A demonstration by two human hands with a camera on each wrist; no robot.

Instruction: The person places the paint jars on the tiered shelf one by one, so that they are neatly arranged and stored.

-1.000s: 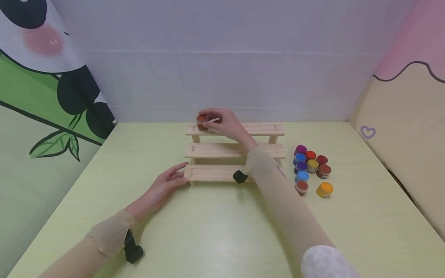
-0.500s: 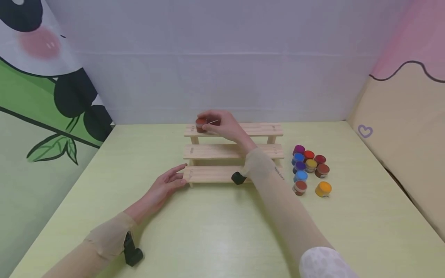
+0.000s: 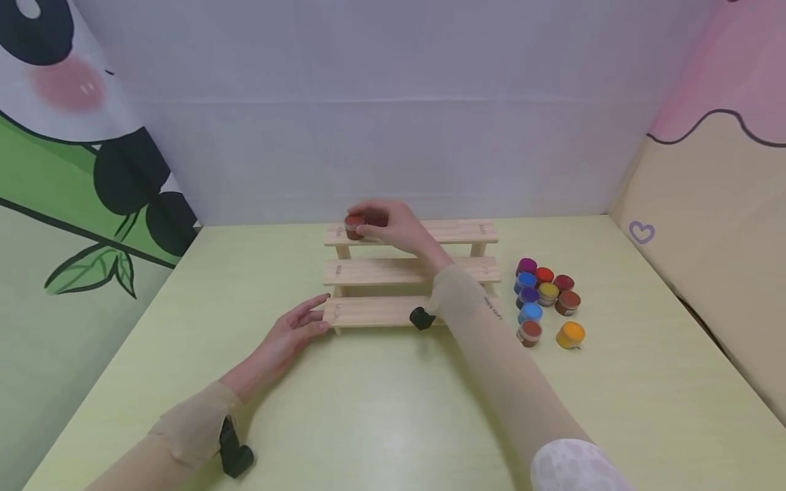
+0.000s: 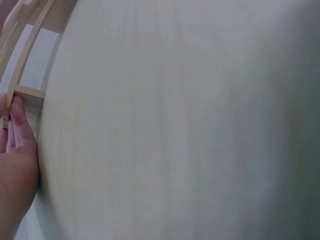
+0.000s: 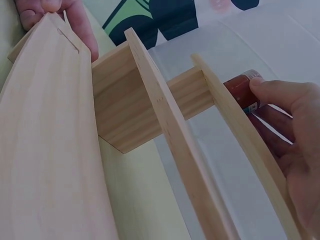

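Note:
A three-tier wooden rack (image 3: 381,271) stands on the table. At the left end of its top tier is a small reddish-brown jar (image 3: 353,227), pinched between the thumb and fingers of my right hand (image 3: 396,226). In the right wrist view the jar (image 5: 241,92) sits against the top board, with my right hand (image 5: 300,130) around its side. My left hand (image 3: 288,341) holds the left end of the lowest tier, thumb in front. The left wrist view shows fingers of my left hand (image 4: 20,150) against the rack's wooden end piece (image 4: 30,93).
Right of the rack, several paint jars stand close together, among them a purple jar (image 3: 526,266), a light blue jar (image 3: 530,313) and a brown jar (image 3: 568,302). An orange jar (image 3: 570,335) stands slightly apart. A pale curtain (image 3: 393,157) hangs behind the table.
The head view has shifted slightly. My right hand still pinches the jar at the top tier's left end, and my left hand stays on the lowest tier.

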